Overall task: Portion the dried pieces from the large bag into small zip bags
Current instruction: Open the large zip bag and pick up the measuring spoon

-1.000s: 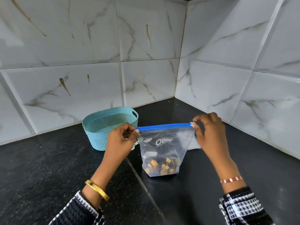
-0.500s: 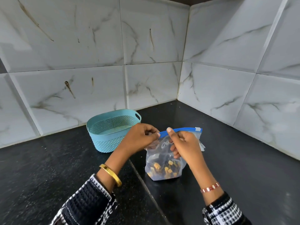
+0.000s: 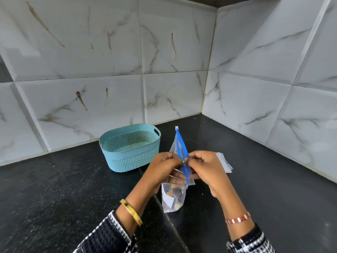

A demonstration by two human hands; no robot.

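Both hands, left hand (image 3: pixel 165 168) and right hand (image 3: pixel 206 168), pinch the zip bag (image 3: pixel 177 181) by its blue strip. Each grip grasps it. A teal basket (image 3: pixel 129 147) sits beyond the left grip.

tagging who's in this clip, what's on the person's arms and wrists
Left hand: gold bangle at the wrist, dark sleeve with a white woven pattern. Right hand: red-and-white beaded bracelet, matching dark-and-white sleeve.

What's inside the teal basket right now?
The teal basket shows only a pale bare floor through its open top. Its near wall hides the front strip of the floor, so anything lying flat there cannot be seen.
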